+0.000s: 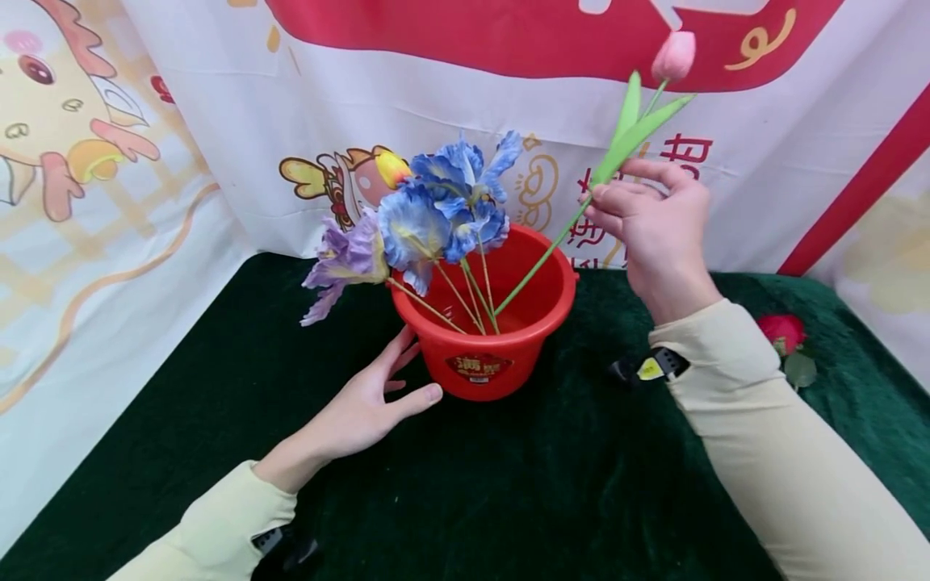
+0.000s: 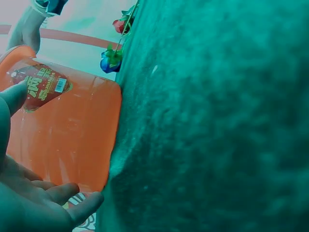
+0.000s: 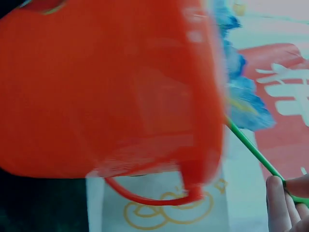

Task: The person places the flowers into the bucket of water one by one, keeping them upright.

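On green cloth (image 1: 523, 484), a bucket (image 1: 481, 345) partly hides stems (image 1: 538, 265).

Red bucket (image 1: 525, 359): glossy, smooth plastic. Pink tulip (image 1: 617, 153): smooth, plastic-looking stem and leaves. Blue flowers (image 1: 414, 222): matt, crinkled, cloth-like petals. Table cloth (image 1: 508, 484): plush, velvety. Backdrop (image 1: 436, 89): printed cloth, matt, lightly creased. Sleeves (image 1: 785, 452): matt, smooth cloth.

Head view looking down from six o'clock, wrist views facing closely from seven and four, all sharing the bucket (image 1: 485, 345)
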`<state>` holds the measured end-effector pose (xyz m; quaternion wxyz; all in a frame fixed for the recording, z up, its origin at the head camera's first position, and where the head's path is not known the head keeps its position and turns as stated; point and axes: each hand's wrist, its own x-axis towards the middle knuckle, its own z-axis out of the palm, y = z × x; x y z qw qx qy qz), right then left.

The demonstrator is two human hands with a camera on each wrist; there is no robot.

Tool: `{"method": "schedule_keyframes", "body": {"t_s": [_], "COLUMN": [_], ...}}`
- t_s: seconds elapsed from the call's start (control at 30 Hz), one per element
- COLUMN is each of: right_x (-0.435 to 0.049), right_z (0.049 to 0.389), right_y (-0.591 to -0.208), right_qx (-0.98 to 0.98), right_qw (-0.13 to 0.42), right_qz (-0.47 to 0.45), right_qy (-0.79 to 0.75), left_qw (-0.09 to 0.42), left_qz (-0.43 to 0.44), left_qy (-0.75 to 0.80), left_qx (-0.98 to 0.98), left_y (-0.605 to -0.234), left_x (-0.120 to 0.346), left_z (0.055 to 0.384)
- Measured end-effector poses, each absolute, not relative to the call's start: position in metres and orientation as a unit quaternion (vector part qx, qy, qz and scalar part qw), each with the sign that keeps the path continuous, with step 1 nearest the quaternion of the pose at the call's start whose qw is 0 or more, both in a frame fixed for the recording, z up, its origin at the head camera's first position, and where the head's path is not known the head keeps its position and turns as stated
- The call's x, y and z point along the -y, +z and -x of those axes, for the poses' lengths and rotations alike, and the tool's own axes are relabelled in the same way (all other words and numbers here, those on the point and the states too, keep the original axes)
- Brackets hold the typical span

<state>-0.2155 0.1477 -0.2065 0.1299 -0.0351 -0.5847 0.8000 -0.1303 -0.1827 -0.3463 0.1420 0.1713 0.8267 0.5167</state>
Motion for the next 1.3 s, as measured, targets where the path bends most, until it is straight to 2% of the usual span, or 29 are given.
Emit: {"method": "schedule_keyframes", "body": {"t_s": [0.3,0.6,0.73,0.97,1.3], "right_x": [-0.121,-0.104,-0.101,-0.095,-0.096], "right_z": [0.213,0.207,0.206,0.208,0.204], "right_y": [-0.231,-0.248,-0.251,-0.251,-0.252], "right_qx": [0.729,0.838,0.857,0.877,0.881], "right_qw": [0.136,0.166,0.161,0.154,0.161], "right_qz": [0.002,-0.044,-0.056,-0.072,-0.087], "right_qy": [0.671,0.518,0.486,0.449,0.436], "left_qw": [0.170,0.199,0.202,0.180,0.109], "left_qz": [-0.153,-0.172,-0.181,-0.185,-0.196], "left_qy": [0.544,0.534,0.529,0.517,0.507], "left_qx": [-0.807,-0.803,-0.804,-0.816,-0.832], "left_y": [-0.349,-0.352,-0.353,-0.354,-0.351], "left_x": [0.183,0.189,0.190,0.192,0.192], "left_z": [0.127,0.125,0.124,0.123,0.117]}}
